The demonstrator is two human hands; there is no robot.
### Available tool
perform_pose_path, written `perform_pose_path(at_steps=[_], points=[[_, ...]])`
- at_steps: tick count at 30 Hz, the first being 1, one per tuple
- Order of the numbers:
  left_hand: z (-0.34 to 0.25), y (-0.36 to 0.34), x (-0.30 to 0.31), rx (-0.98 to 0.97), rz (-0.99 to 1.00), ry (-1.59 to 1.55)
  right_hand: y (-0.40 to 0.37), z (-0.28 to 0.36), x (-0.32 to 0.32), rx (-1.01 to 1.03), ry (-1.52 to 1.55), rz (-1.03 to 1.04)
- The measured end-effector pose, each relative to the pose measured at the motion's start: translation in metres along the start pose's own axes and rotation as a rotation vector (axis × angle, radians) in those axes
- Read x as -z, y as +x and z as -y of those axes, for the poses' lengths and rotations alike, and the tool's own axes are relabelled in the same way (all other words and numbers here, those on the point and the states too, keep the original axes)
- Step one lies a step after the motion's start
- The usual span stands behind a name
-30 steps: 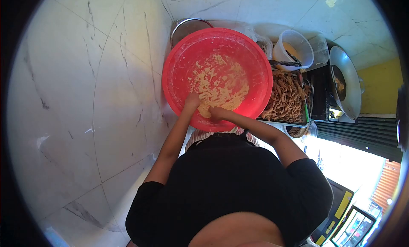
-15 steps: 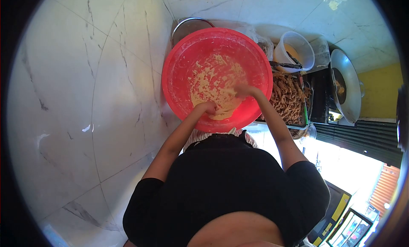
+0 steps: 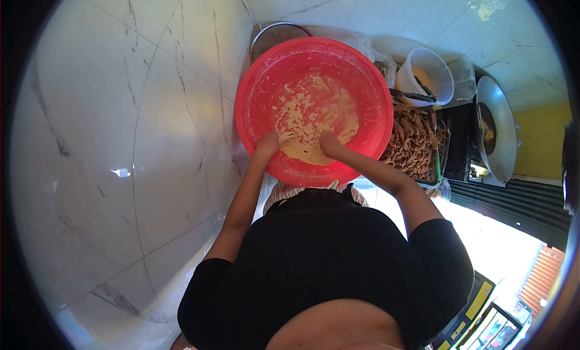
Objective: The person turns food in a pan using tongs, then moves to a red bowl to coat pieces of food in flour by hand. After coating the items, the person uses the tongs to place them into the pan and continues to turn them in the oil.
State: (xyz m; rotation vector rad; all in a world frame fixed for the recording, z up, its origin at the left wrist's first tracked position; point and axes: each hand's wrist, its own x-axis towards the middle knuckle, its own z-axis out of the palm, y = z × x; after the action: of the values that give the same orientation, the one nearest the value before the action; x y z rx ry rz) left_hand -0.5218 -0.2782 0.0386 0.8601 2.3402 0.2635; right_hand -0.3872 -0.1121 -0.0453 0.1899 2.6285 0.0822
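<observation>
A wide red plastic basin [image 3: 368, 93] stands in front of me, its inside dusted with flour. Pale yellow, crumbly flour mixture [image 3: 305, 117] covers the bottom in loose clumps and smears. My left hand [image 3: 269, 143] is at the basin's near left side, by the edge of the mixture. My right hand [image 3: 329, 143] reaches down into the mixture near the middle of the basin's near half. The fingers of both hands are largely hidden by the mixture and the backs of the hands, so what they hold does not show.
Right of the basin, a tray holds a heap of brown fried strips [image 3: 414, 144] with green-handled tongs [image 3: 437, 166]. Behind stands a translucent plastic tub [image 3: 444, 78]. A large metal wok [image 3: 501, 132] leans farther right. A marble-patterned wall [image 3: 175, 108] borders the left side.
My left hand has moved left and slightly up toward the basin's side. My right hand has come nearer and left, and is less blurred. The whole view has shifted slightly.
</observation>
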Motion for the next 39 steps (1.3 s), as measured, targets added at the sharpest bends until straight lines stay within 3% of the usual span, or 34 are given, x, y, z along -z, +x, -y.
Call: perform_pose_path(at_steps=[4, 6, 9, 12, 14, 16, 18, 22, 26, 27, 29, 30, 32, 33, 35, 36, 38, 39], points=[[-0.006, -0.008, 0.003, 0.033, -0.117, 0.066, -0.025, 0.006, 0.037, 0.029, 0.178, 0.023], [-0.008, -0.005, 0.008, 0.028, -0.127, 0.109, -0.038, 0.008, 0.064, -0.022, 0.719, 0.165], [-0.012, -0.009, 0.012, 0.013, -0.152, 0.185, -0.036, 0.027, 0.064, 0.151, 0.725, 0.287], [-0.020, -0.015, 0.021, -0.002, -0.180, 0.252, -0.041, 0.050, 0.062, 0.108, 0.712, 0.152], [-0.019, -0.019, 0.020, -0.010, -0.190, 0.280, -0.034, 0.052, 0.056, 0.175, 0.729, 0.173], [-0.017, -0.022, 0.017, -0.080, -0.320, 0.328, -0.028, 0.047, 0.058, 0.240, 0.746, 0.191], [-0.022, -0.030, 0.022, -0.051, -0.370, 0.317, -0.031, 0.031, 0.081, 0.328, 0.808, 0.352], [-0.024, -0.036, 0.035, 0.006, -0.457, 0.286, -0.027, 0.007, 0.116, 0.165, 1.059, 0.503], [-0.031, -0.046, 0.047, 0.017, -0.564, 0.175, 0.019, -0.002, 0.101, 0.031, 0.985, 0.013], [-0.030, -0.047, 0.048, 0.016, -0.585, 0.148, 0.037, -0.002, 0.089, 0.033, 0.984, 0.018], [-0.029, -0.047, 0.047, 0.018, -0.608, 0.121, 0.063, 0.000, 0.071, 0.010, 1.023, -0.442], [-0.028, -0.047, 0.046, -0.002, -0.625, 0.101, 0.071, 0.005, 0.061, 0.011, 1.023, -0.441], [-0.027, -0.046, 0.043, -0.021, -0.644, 0.082, 0.078, 0.018, 0.057, 0.172, 0.880, -0.653], [-0.026, -0.045, 0.042, -0.034, -0.653, 0.079, 0.078, 0.024, 0.053, 0.172, 0.879, -0.654], [-0.023, -0.044, 0.039, -0.047, -0.659, 0.072, 0.057, 0.038, 0.055, 0.540, 1.043, -0.633], [-0.022, -0.043, 0.038, -0.068, -0.669, 0.072, 0.045, 0.040, 0.055, 0.538, 1.040, -0.631], [-0.023, -0.044, 0.037, -0.091, -0.680, 0.070, 0.019, 0.037, 0.057, 0.513, 0.937, -0.305], [-0.023, -0.044, 0.038, -0.088, -0.684, 0.049, 0.017, 0.033, 0.053, 0.511, 0.937, -0.303]])
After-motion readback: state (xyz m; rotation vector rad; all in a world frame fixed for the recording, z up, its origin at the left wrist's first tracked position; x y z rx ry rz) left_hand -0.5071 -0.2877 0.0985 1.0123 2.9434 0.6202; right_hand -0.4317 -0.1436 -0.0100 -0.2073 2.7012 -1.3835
